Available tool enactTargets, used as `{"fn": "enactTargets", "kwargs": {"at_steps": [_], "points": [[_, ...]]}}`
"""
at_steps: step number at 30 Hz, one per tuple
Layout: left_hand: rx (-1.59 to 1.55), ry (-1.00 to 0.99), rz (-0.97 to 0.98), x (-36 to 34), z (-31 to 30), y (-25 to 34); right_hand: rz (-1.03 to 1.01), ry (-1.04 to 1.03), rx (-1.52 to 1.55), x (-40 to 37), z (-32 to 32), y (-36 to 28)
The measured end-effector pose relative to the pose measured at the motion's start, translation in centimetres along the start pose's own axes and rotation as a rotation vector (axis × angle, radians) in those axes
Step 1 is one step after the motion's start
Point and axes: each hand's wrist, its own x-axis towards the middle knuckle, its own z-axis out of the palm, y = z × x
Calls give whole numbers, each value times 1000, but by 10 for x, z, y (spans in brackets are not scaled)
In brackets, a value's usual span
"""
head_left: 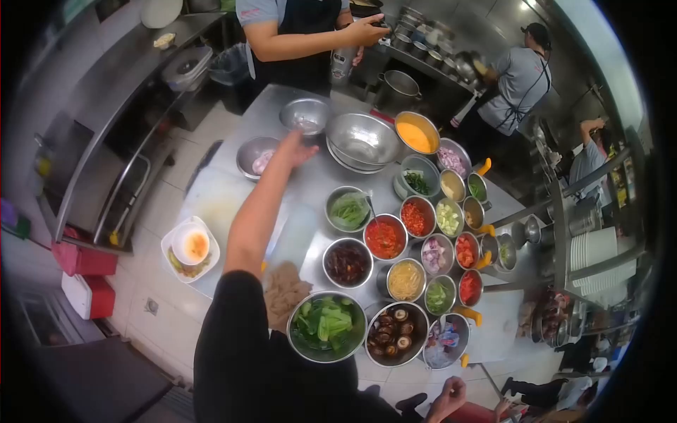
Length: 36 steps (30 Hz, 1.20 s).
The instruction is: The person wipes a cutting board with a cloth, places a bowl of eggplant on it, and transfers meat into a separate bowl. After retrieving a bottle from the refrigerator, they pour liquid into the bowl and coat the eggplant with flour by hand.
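Observation:
My left arm stretches across the steel table (236, 151). At its end my left hand (293, 149) has its fingers apart and holds nothing I can see. It is between a steel bowl of pale pink pieces (262, 161), a steel bowl with a little inside (305, 116) and a large steel mixing bowl (363, 139). Low in the view, off the table's near side, my right hand (448, 399) has curled fingers, with no object visible in it. Nearest to it is a steel container of wrapped pieces (446, 345).
Bowls of leafy greens (326, 326), mushrooms (398, 333), red sauce (385, 237) and orange liquid (417, 134) crowd the table. A white dish with a cup (192, 248) sits at the left edge. A person (300, 35) stands opposite; another (518, 84) works behind.

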Motion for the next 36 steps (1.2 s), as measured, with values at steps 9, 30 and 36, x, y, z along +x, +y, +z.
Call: {"fn": "enactTargets", "kwargs": {"at_steps": [9, 30, 36], "points": [[33, 204, 425, 74, 11, 20, -41, 163, -121, -61, -18, -8], [376, 634, 742, -569, -471, 159, -330, -447, 155, -324, 147, -110], [92, 702, 573, -608, -604, 99, -267, -760, 8, -446, 196, -98]]}}
